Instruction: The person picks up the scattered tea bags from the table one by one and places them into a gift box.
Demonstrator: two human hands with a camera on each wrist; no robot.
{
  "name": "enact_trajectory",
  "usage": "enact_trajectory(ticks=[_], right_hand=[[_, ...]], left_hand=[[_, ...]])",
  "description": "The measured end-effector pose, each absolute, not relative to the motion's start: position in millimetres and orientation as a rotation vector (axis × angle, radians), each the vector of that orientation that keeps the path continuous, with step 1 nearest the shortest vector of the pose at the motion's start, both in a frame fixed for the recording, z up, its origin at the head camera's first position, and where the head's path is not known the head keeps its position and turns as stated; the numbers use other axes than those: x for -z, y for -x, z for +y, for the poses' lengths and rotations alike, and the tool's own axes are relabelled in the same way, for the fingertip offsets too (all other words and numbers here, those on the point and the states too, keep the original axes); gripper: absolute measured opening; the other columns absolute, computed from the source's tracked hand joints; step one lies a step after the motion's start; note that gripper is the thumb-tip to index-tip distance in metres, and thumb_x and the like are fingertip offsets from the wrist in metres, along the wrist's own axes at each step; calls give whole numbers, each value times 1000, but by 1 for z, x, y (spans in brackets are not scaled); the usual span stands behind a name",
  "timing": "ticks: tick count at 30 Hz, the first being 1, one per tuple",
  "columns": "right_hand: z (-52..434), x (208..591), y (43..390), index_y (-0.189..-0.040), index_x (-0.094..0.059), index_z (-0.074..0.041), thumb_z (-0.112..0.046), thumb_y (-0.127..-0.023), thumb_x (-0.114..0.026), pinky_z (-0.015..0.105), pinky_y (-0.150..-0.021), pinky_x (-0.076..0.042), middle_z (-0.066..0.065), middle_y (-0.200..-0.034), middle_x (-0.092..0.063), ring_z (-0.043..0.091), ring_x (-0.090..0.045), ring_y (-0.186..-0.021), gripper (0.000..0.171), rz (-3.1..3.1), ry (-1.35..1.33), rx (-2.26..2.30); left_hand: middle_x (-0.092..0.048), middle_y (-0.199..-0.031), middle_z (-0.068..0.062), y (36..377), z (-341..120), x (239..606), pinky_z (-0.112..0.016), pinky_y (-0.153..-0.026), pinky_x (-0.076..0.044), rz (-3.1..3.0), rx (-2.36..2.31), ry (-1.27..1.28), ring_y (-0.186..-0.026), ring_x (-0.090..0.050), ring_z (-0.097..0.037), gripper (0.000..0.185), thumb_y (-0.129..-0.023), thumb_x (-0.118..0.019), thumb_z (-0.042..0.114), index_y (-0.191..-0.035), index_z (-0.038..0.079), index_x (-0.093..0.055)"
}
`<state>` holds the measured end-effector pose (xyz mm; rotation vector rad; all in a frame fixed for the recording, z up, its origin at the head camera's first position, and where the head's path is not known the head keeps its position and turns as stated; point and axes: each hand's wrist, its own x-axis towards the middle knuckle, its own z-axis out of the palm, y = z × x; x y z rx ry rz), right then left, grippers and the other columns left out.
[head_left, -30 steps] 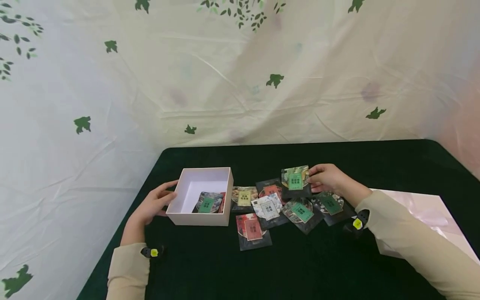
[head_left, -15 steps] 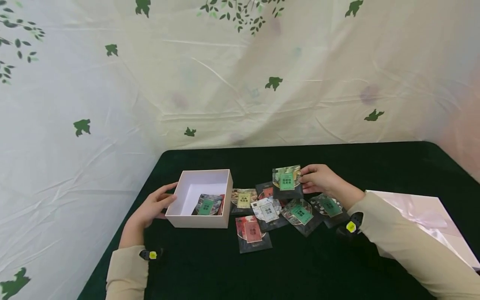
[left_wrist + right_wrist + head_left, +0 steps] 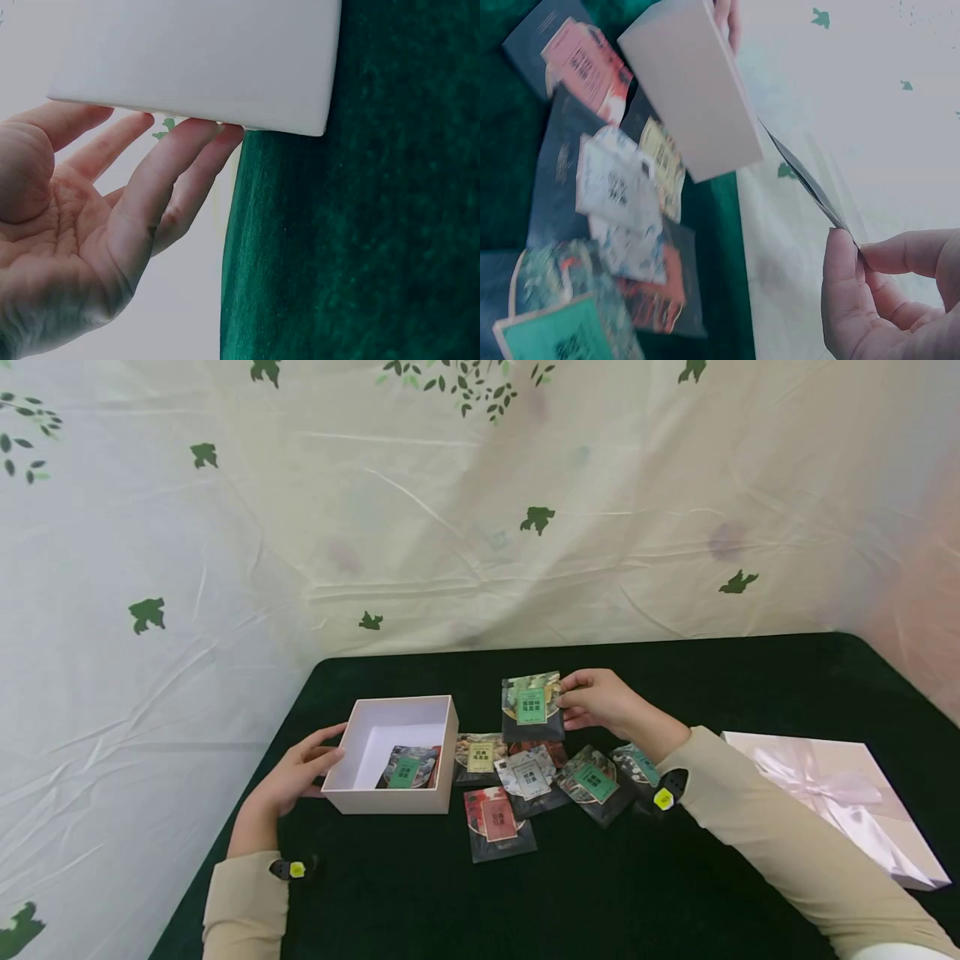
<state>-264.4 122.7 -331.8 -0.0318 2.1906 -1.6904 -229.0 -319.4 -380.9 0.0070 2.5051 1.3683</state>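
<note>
My right hand (image 3: 600,703) pinches a dark sachet with a green label (image 3: 532,706) by its right edge and holds it above the table; in the right wrist view the sachet (image 3: 810,184) shows edge-on between thumb and fingers (image 3: 855,296). An open white box (image 3: 358,798) stands left of it with a green-labelled sachet (image 3: 406,769) inside. My left hand (image 3: 296,770) rests with straight fingers (image 3: 176,172) against the box's left wall (image 3: 202,60). Several more sachets (image 3: 531,774) lie scattered on the green cloth between box and right arm.
The table carries a dark green cloth (image 3: 600,893). A pale pink box lid with a ribbon (image 3: 832,797) lies at the right edge. A leaf-printed cloth backdrop (image 3: 450,510) hangs behind and to the left of the table.
My right hand has carried the green-labelled sachet up and leftward, from over the pile toward the box. The left hand has stayed at the box's left wall.
</note>
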Motion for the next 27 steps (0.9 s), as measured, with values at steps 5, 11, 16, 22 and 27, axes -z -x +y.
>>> enact_trajectory(ticks=[5, 11, 16, 22, 27], right_hand=[[107, 327, 265, -122, -49, 9, -5, -94, -53, 25, -67, -57, 11, -96, -58, 10, -62, -68, 31, 2180, 81, 1714], [87, 324, 264, -121, -50, 8, -3, -94, -54, 31, -71, -58, 13, -98, -58, 11, -62, -68, 30, 2159, 139, 1718], [70, 320, 263, -122, -51, 7, -2, -93, -54, 34, -72, -58, 12, -98, -58, 11, -62, -68, 31, 2129, 164, 1725], [51, 316, 267, -119, -53, 7, -2, -92, -57, 33, -68, -59, 10, -91, -61, 12, -62, -64, 29, 2117, 190, 1728], [37, 316, 269, -118, -54, 7, 0, -91, -58, 39, -75, -58, 10, -91, -61, 13, -61, -65, 28, 2112, 192, 1712]], left_hand=[[-34, -145, -28, 229, -318, 379, -52, -85, -53, 2502, -1375, -6, -124, -44, -47, 61, -98, -49, 37, -151, 19, -24], [-36, -145, -26, 230, -319, 380, -52, -86, -53, 2498, -1374, 16, -124, -45, -46, 61, -98, -50, 37, -151, 21, -25], [-35, -145, -27, 230, -320, 379, -53, -86, -52, 2501, -1373, 5, -124, -44, -46, 62, -98, -50, 38, -151, 20, -24], [-34, -146, -26, 230, -321, 379, -53, -87, -52, 2505, -1369, 19, -124, -43, -46, 61, -98, -50, 38, -151, 21, -24], [-34, -146, -26, 231, -321, 380, -54, -87, -51, 2500, -1368, 24, -125, -43, -46, 62, -98, -49, 38, -151, 20, -24]])
